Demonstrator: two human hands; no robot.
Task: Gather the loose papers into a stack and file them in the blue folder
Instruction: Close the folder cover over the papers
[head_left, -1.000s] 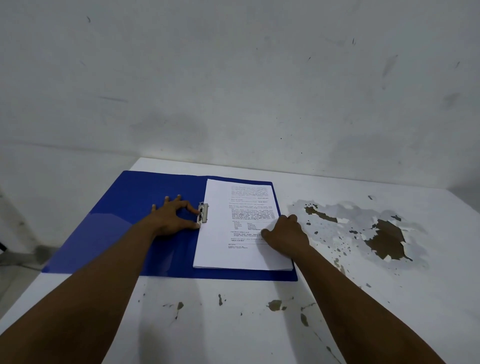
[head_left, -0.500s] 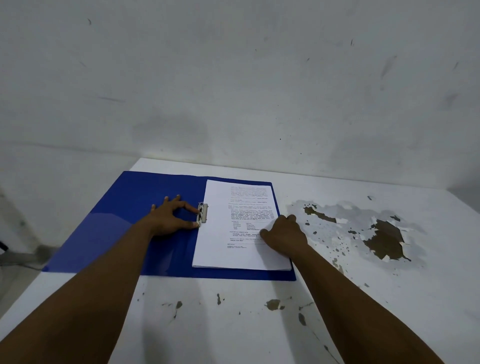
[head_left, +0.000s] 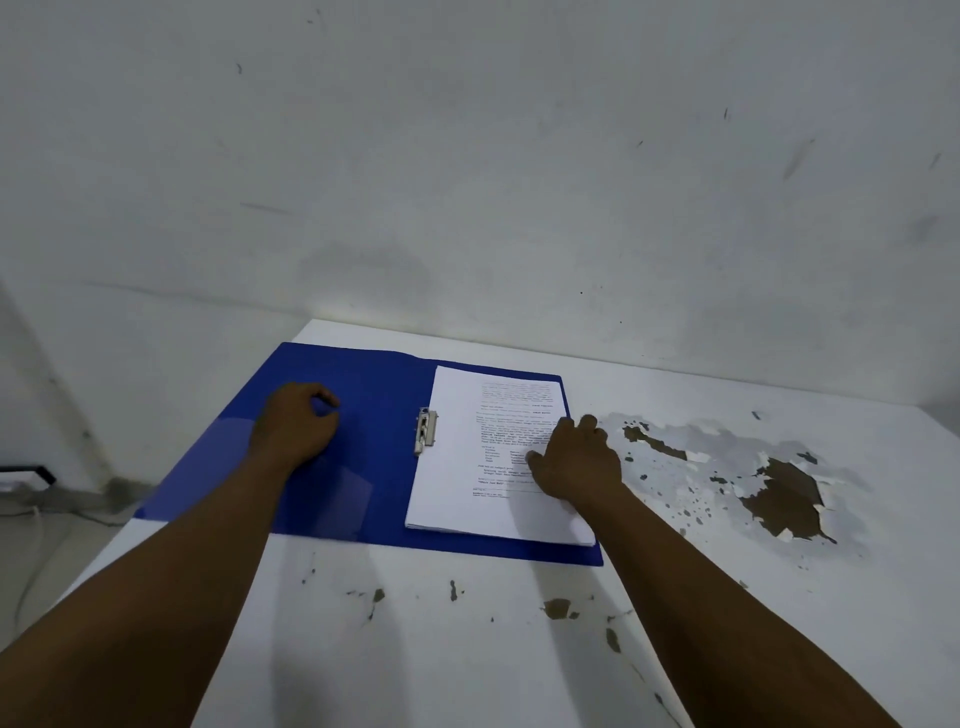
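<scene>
The blue folder (head_left: 379, 384) lies open on the white table (head_left: 467, 665). A stack of printed white papers (head_left: 467, 499) sits on its right half, with the metal clip (head_left: 426, 431) lying over the stack's left edge. My left hand (head_left: 296, 426) rests on the folder's left cover with its fingers curled in, holding nothing. My right hand (head_left: 576, 462) presses on the stack, thumb on the top sheet and fingers bent over the stack's right edge.
The tabletop has a large peeled patch (head_left: 779, 499) to the right of the folder and small chips near the front. A white wall (head_left: 519, 182) stands close behind the table. Past the table's left edge there is floor with a cable (head_left: 31, 519).
My left hand has left the metal clip and slid left onto the open cover, its fingers curling in. My right hand has shifted slightly toward the stack's right edge.
</scene>
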